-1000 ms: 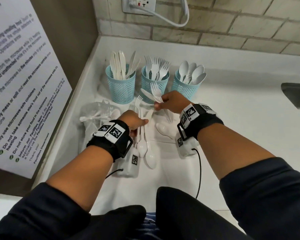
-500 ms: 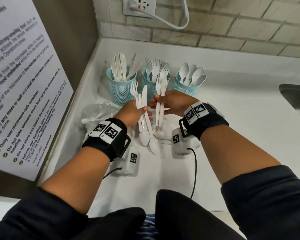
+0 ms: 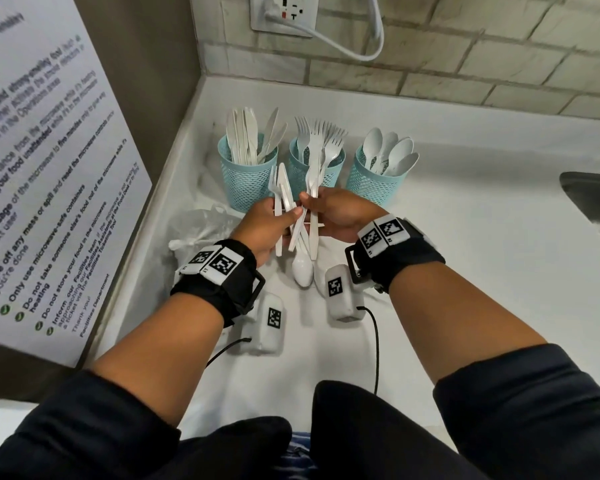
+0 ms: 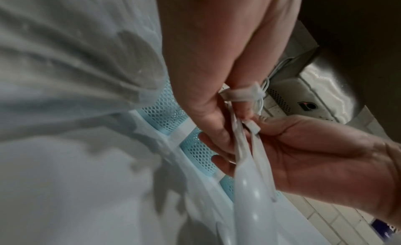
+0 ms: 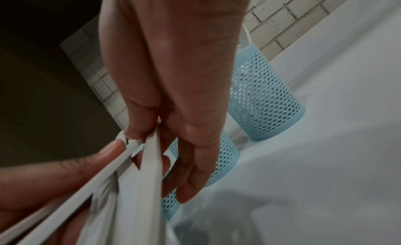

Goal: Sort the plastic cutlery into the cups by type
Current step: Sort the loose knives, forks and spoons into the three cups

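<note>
Landmark: fork cup point(image 3: 317, 168), the middle one of three blue mesh cups standing on the counter point(image 3: 465, 271) near the brick wall.
Knife cup point(image 3: 248, 174): just left of the fork cup; holds a bundle of white knives, handles down.
Fork cup contents: a cluster of white forks, tines up.
Spoon cup point(image 3: 374, 178): just right of the fork cup; holds several white spoons, bowls up.
Left hand point(image 3: 269, 225): in front of the fork cup; fingers curled around a mixed bundle point(image 3: 284, 202) of cutlery, with a fork and flat knife-like pieces pointing up and a spoon bowl point(image 3: 302, 270) hanging below.
Right hand point(image 3: 336, 214): directly in front of the fork cup, touching the left hand; fingers pinch the handles of held forks point(image 3: 314, 178), whose tines rise in front of the fork cup.
Plastic bag point(image 3: 201, 223): on the counter, left and in front of the fork cup; crumpled; contents cannot be told.
Done, as judged: most cutlery already stands sorted in its three cups.
Step in hand, as judged: separating forks from the mixed bundle for the fork cup.
Left to do, as judged: drop the held forks, then distribute the remaining knives and spoon; any loose pieces under the hands are hidden.
</note>
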The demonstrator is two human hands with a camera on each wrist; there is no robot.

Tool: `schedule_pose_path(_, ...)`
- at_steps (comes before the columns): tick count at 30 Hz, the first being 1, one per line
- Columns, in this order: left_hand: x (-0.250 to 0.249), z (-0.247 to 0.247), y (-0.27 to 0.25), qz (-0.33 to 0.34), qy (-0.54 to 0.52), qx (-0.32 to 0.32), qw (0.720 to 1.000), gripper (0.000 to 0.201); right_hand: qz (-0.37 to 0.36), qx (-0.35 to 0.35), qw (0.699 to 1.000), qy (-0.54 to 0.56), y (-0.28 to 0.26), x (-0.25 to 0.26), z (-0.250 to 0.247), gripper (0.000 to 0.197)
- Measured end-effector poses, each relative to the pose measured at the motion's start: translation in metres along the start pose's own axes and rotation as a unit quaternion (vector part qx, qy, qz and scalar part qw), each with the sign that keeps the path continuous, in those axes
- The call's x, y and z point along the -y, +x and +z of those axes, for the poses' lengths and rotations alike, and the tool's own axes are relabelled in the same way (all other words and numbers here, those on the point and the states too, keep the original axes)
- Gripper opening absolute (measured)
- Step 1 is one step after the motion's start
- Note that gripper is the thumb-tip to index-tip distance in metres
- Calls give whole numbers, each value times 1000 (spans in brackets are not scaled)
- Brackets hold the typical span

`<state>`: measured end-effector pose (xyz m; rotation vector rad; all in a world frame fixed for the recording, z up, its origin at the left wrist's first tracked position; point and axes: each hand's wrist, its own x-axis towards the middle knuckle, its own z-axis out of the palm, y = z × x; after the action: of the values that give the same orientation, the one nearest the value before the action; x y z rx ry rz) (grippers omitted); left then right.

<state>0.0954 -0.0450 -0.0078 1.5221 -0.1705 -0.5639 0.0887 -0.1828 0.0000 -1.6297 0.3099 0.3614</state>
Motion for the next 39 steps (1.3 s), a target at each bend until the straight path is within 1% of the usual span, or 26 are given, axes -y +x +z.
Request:
schedule_pose_path(2, 1, -1, 1, -3, -12, 4, 1000, 14, -3, -1, 1000, -11, 0, 3, 2, 21)
schedule_pose_path(4, 0, 0, 2, -7, -22, 9, 1000, 12, -1, -12, 1000, -19, 1, 4, 3, 29)
schedule_pose_path(5, 0, 0, 1, -9, -25, 10, 1000, 14, 2, -19, 1000, -15, 2, 4, 3, 35)
schedule_pose_path(7, -1, 2, 1, -14, -33, 9, 999, 21, 1, -26, 1000, -2, 3, 4, 4, 39)
schedule_pose_path(10, -3, 2, 1, -20, -35, 8, 999, 19, -9, -26, 999, 21, 5, 2, 4, 37)
schedule_pose_path(12, -4, 2, 1, -24, -23, 7, 999, 13, -17, -24, 999, 23, 4, 1, 5, 33)
schedule_pose_path(14, -4, 1, 1, -26, -12, 1, 1000, 14, -21, -27, 999, 19, 2, 2, 5, 27)
schedule_pose_path(16, -3, 1, 2, -30, -9, -5, 999, 19, -21, -41, 999, 18, -1, 4, 6, 30)
schedule_pose_path(18, -2, 0, 3, -34, -7, -2, 999, 16, -21, -61, 998, 10, -3, 6, 6, 34)
schedule_pose_path(20, 0, -1, 5, -34, -6, 4, 999, 12, -23, -91, 996, -14, -3, 8, 5, 35)
schedule_pose_path(22, 1, -2, 6, -31, -9, 2, 999, 14, -32, -133, 990, -21, -2, 10, 3, 35)
schedule_pose_path(24, 2, -3, 5, -27, -2, 1, 1000, 13, -48, -162, 986, -10, -1, 12, 1, 35)
schedule_pose_path(27, 3, -4, 5, -24, 16, 4, 1000, 16, -83, -202, 976, 24, -2, 19, -2, 35)
schedule_pose_path(28, 3, -4, 4, -24, 18, 4, 1000, 17, -107, -233, 966, 11, 0, 21, -5, 33)
schedule_pose_path(30, 4, -5, 3, -24, 20, 1, 1000, 18, -170, -308, 934, -60, 3, 22, -11, 30)
schedule_pose_path(31, 4, -5, 3, -22, 21, -1, 1000, 18, -191, -326, 923, -77, 3, 23, -14, 29)
schedule_pose_path(32, 4, -5, 3, -19, 21, -1, 1000, 19, -198, -326, 921, -74, 2, 24, -15, 28)
schedule_pose_path(35, 4, -5, 3, -12, 29, 3, 1000, 20, -174, -282, 942, -47, -4, 28, -14, 13)
schedule_pose_path(37, 4, -3, 2, -6, 31, 6, 999, 20, -139, -254, 956, -54, -8, 30, -14, 18)
schedule_pose_path(39, 4, -3, 3, -6, 23, 10, 1000, 19, -114, -230, 963, -79, -11, 30, -13, 13)
